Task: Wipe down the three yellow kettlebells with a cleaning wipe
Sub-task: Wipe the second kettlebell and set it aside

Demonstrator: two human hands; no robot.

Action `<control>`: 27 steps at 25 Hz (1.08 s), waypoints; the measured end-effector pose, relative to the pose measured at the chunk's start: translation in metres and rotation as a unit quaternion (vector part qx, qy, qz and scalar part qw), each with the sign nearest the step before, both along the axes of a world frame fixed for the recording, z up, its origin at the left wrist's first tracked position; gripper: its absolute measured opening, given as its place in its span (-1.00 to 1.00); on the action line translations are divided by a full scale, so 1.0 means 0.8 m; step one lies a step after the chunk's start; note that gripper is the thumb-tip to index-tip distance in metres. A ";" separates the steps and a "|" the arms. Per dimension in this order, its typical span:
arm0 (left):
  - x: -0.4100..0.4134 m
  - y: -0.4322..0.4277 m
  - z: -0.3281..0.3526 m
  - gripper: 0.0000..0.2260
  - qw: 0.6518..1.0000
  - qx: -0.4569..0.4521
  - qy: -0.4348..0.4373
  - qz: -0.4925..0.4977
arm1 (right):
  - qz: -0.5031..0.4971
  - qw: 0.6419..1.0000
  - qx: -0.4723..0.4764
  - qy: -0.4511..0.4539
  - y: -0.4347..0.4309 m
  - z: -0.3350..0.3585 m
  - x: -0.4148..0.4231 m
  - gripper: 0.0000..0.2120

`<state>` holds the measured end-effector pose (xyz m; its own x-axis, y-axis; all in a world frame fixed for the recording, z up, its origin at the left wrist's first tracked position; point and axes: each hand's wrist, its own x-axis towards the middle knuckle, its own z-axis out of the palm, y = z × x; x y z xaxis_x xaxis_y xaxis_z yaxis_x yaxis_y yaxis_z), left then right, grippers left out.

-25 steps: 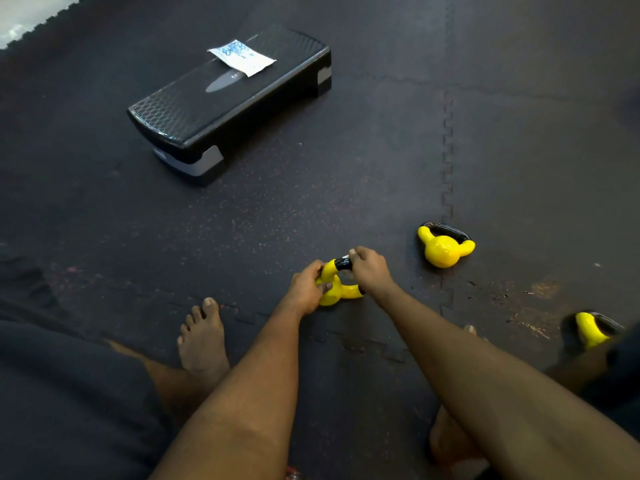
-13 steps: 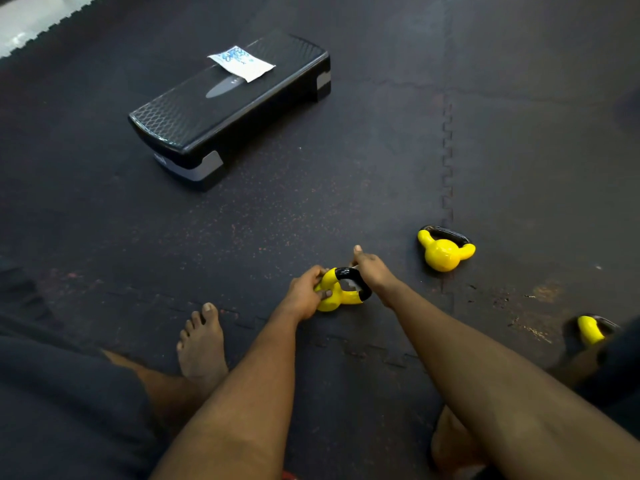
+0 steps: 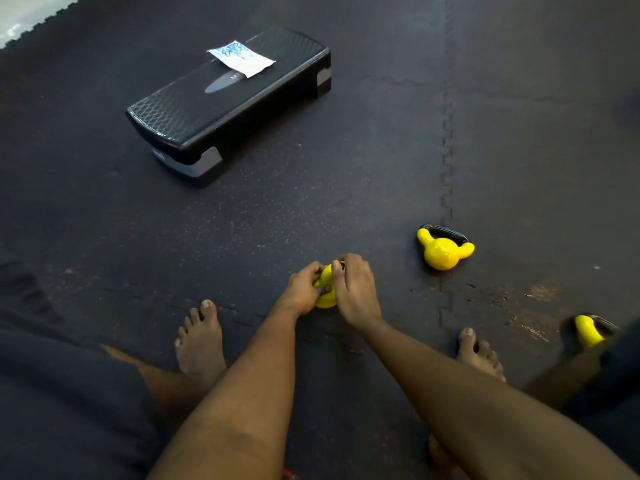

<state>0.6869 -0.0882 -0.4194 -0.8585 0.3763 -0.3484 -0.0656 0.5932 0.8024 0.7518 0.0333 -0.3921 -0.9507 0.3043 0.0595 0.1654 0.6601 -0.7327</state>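
Observation:
A small yellow kettlebell (image 3: pixel 326 289) sits on the dark floor mat between my two hands. My left hand (image 3: pixel 302 288) grips its left side and my right hand (image 3: pixel 354 289) closes over its top and right side, hiding the black handle. A second yellow kettlebell (image 3: pixel 444 251) with a black handle lies on its own to the right. A third yellow kettlebell (image 3: pixel 587 330) shows partly at the right edge, behind my knee. A white and blue wipe packet (image 3: pixel 240 58) lies on a black step platform (image 3: pixel 221 105) farther away. I see no wipe in either hand.
My bare feet (image 3: pixel 201 341) rest on the interlocking rubber mat (image 3: pixel 381 168), one on each side of my arms. The mat's jagged edge and a pale floor (image 3: pixel 20 19) show at the top left corner.
My right hand has moved from the handle's right end over the top of the kettlebell, covering the handle. The kettlebell has shifted slightly toward me. My right foot has come into view.

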 end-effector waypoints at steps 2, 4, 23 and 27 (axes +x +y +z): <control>-0.001 -0.002 -0.002 -0.77 1.000 -0.003 -0.003 -0.005 | 0.043 0.999 0.015 0.030 0.004 -0.019 0.023 -0.62; -0.002 -0.002 -0.004 -0.79 1.000 -0.016 0.008 -0.008 | 0.075 0.996 0.045 0.026 0.006 -0.024 0.034 -0.51; -0.002 -0.002 0.000 -0.73 1.000 -0.007 -0.008 -0.014 | -0.038 0.998 0.019 -0.049 0.005 -0.002 -0.027 -0.70; -0.002 -0.004 0.002 -0.75 1.000 -0.009 -0.018 -0.022 | 0.017 0.996 0.078 0.045 0.000 -0.027 -0.005 -0.71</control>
<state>0.6853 -0.0916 -0.4176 -0.8277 0.4073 -0.3860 -0.0672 0.6110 0.7888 0.7479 0.0332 -0.4140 -0.9490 0.2530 0.1881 0.0801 0.7705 -0.6324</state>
